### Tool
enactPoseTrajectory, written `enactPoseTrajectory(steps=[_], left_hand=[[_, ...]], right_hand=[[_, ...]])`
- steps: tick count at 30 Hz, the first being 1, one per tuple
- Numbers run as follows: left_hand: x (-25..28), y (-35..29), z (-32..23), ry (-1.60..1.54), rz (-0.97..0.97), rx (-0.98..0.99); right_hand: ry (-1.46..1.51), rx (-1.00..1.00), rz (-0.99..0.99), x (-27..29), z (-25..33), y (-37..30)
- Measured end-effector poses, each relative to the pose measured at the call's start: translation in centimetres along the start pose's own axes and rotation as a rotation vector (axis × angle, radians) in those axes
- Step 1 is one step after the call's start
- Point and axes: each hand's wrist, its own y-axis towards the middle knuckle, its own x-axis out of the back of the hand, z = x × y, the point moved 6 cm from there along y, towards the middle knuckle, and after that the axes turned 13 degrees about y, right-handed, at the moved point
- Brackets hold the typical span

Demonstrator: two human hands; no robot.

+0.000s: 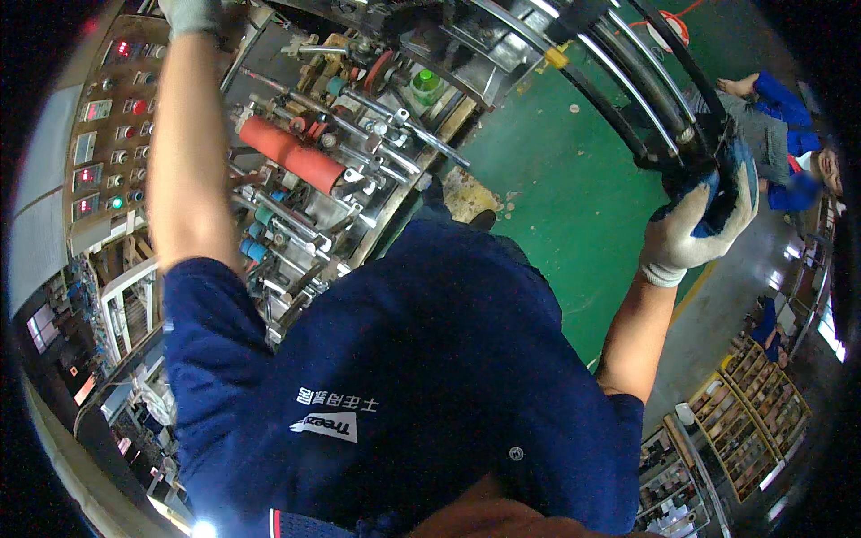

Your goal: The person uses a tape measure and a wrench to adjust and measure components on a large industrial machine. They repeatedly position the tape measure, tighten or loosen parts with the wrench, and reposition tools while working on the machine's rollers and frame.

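Observation:
My right hand, in a white knit glove with dark coating on the fingers, is wrapped round the black end piece of a curved rack of rails. Bright metal rods and black bars run from that piece up to the top edge. My left arm reaches to the upper left, where my gloved left hand is cut off by the picture's edge, its fingers out of sight. Beside the left forearm stands a control panel with buttons and lit red displays. A machine with a red roller and several metal shafts lies between my arms.
A green container sits at the machine's far end. Green floor with pale stains lies between machine and rack. At the right, a person in blue is near a grey stack. A yellow-framed shelf stands lower right.

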Motion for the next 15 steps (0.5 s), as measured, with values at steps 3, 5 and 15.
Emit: enactPoseTrajectory(steps=[3,5,15], left_hand=[[1.9,-12.5,-1.1,-0.15,-0.207,0.078],[1.1,-20.6,-0.2,-0.129,-0.18,-0.091],[4.4,-44.7,-1.1,0.338,0.458,-0.09]], right_hand=[[0.054,0.046,0.077,0.6,-0.6,0.4],[0.06,0.048,0.125,1.0,-0.8,0.4],[0.557,-0.212,-0.189,3.4,-6.9,-6.0]])
